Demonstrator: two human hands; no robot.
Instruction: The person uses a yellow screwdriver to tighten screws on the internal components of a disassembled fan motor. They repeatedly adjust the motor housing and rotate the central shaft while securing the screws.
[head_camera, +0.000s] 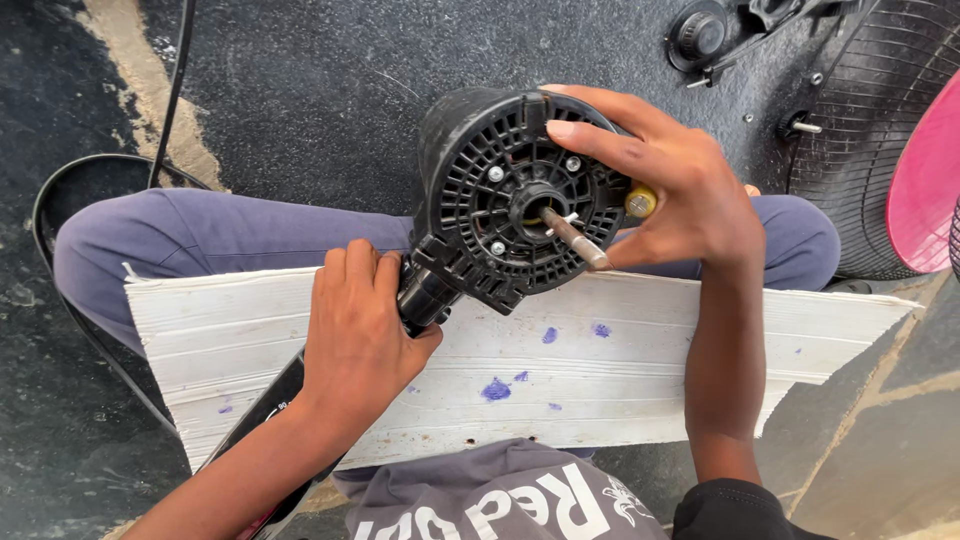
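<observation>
- One black plastic fan motor housing (510, 195), round and ribbed with vent slots, sits at the middle of the scene, over the far edge of a white board.
- One bare metal shaft (575, 238) juts from its centre; three silver screw heads show on the ribbed face.
- Two hands: the left hand (355, 335), on the near left, has its fingers curled shut around the housing's black neck (428, 292).
- The right hand (680, 195) lies over the housing's right side, fingers spread long across the rim, with a yellow-handled tool (641, 202) pinned under the palm; its tip is hidden.
- One white board (620, 370), flat, grooved lengthwise and spotted with purple marks, rests across the person's lap.
- One black wire fan grille (860, 120) and one pink blade (925, 185) lie far right on the dark speckled floor (300, 90).
</observation>
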